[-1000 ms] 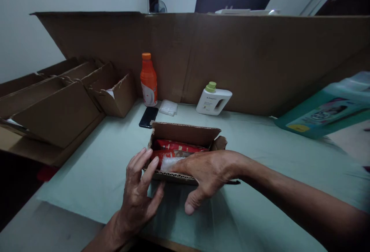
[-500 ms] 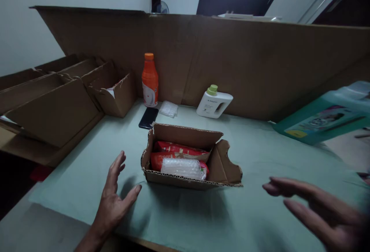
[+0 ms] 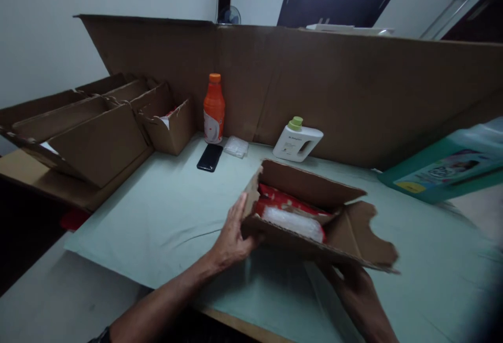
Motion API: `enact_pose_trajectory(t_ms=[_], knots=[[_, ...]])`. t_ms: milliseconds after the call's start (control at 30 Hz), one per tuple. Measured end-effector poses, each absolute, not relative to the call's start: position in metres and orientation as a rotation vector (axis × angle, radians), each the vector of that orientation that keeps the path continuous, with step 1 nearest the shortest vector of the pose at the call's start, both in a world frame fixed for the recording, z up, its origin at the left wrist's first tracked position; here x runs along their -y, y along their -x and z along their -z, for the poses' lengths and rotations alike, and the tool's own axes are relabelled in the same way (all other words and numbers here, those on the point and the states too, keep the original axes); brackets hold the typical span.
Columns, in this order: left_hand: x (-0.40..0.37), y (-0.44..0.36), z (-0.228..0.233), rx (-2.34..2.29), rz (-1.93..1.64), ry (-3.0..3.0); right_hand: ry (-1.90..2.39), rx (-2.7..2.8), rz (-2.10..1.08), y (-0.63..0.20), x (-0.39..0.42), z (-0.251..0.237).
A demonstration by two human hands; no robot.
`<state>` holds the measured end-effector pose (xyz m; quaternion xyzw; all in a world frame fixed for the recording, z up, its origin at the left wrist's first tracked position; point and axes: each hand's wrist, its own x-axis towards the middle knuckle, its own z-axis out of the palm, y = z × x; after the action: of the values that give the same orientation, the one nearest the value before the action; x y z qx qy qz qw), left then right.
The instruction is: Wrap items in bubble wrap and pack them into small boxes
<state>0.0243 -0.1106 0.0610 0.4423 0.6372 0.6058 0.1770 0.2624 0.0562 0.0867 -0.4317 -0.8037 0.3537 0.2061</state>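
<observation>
Together both hands gripped the box (image 3: 314,196). Left hand (image 3: 231,235) clasped its end; right hand (image 3: 353,280) underneath (fingers hidden, grip unclear).

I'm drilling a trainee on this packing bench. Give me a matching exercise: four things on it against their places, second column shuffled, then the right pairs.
Things:
1. orange bottle
2. black phone
3. white jug
4. clear wrapped packet

Places:
A. inside the small open carton
B. flat on the green cloth, just in front of the orange bottle
C. upright against the cardboard wall, left of the jug
D. against the wall, behind the carton

Pairs: 1-C, 2-B, 3-D, 4-A
</observation>
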Motion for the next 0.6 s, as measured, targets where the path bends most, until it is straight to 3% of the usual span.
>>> enact_pose_trajectory(t_ms=[100,200,467,600], knots=[[0.128,-0.043,-0.056,-1.811,-1.697,-1.272,1.227,2.282,-0.829,-0.281,-0.049,-0.088],[0.163,-0.04,-0.051,-1.982,-1.749,-1.121,1.016,2.412,-0.856,-0.25,-0.036,-0.092],[0.245,0.031,-0.054,-2.432,-2.075,-0.322,0.269,2.582,-1.263,-0.027,-0.009,-0.106],[0.263,0.067,-0.059,-2.514,-2.185,-0.077,0.137,2.604,-1.266,0.073,0.017,-0.102]])
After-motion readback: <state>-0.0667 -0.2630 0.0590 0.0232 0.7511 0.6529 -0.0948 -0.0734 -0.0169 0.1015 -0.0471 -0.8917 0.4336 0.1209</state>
